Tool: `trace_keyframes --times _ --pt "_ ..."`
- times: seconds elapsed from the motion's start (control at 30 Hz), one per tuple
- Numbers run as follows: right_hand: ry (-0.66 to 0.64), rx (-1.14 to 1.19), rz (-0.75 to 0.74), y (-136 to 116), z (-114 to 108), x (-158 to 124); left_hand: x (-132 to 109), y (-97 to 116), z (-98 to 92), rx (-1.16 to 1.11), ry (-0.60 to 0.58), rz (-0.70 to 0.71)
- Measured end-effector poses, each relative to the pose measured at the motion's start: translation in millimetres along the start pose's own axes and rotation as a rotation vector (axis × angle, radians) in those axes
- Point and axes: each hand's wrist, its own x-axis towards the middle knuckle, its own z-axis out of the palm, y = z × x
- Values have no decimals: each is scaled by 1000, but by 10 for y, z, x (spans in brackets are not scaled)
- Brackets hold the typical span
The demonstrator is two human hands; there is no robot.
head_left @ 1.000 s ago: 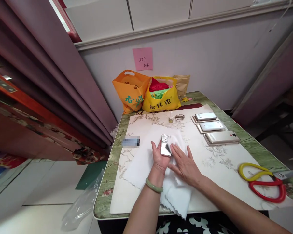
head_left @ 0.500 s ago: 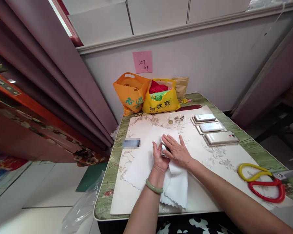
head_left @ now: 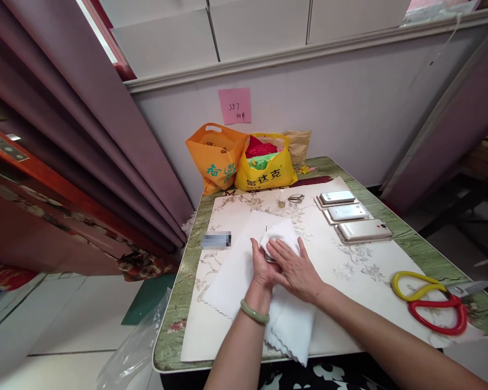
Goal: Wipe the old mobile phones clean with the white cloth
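Note:
My left hand (head_left: pixel 261 266), with a green bangle at the wrist, holds a small silver phone (head_left: pixel 269 257) over the table. A fold of the white cloth (head_left: pixel 231 273) covers most of the phone. My right hand (head_left: pixel 295 269) lies on that fold with its fingers stretched, pressing the cloth onto the phone. The rest of the cloth spreads over the table and hangs past the near edge.
Three phones (head_left: pixel 364 230) lie in a row at the right of the table (head_left: pixel 406 236). Yellow-and-red scissors (head_left: pixel 431 300) rest near the right edge. An orange bag (head_left: pixel 216 157) and a yellow bag (head_left: pixel 266 168) stand against the wall, with a small bottle (head_left: pixel 282 200) and glasses (head_left: pixel 296 198) in front.
The cloth has been drawn over the phone, which showed bare a second ago. My right hand slid up along the phone and back down again with the cloth under it.

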Motion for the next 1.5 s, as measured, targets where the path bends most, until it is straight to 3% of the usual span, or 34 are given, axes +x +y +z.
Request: trace_keyframes --times 0.13,0.23,0.4,0.5,0.6,0.67,0.73,0.8,0.83,0.87,0.93,1.0,1.07,1.17,1.23,1.37,1.5 --pt "9 44 126 192 -31 342 -1 28 46 4 -86 34" --pt "53 128 263 313 -16 402 -15 28 70 7 -109 41" --pt "308 531 553 591 16 265 -58 31 117 -92 -125 87" --pt "414 662 686 759 -118 217 -73 36 137 -131 -124 108" --pt "627 616 709 776 -334 217 -61 25 125 -127 -133 104" --pt "734 551 613 656 -447 209 -39 15 99 -110 -129 103" --pt "643 585 406 467 -498 181 -16 13 69 -93 -128 87" --pt "365 685 161 287 -489 146 0 23 47 -78 -145 17" --pt "300 708 113 223 -470 131 3 33 42 -76 -157 -21" --pt "293 707 111 183 -443 120 2 45 42 -77 -168 -53" --pt "431 619 173 165 -374 107 -6 68 47 -84 -194 -72" --pt "518 486 125 184 -291 94 -18 80 46 -94 -200 -44" --pt "433 387 -69 183 -204 83 -25 72 23 -82 -186 -15" --pt "191 307 -322 103 -110 131 -14 18 -37 -13 -143 36" --pt "95 260 -318 21 -91 250 10 -22 -58 8 -130 93" --pt "17 186 -135 -105 -102 623 44 -28 -9 -4 -132 272" --pt "-72 161 -55 -133 -67 862 28 52 46 5 -71 156"
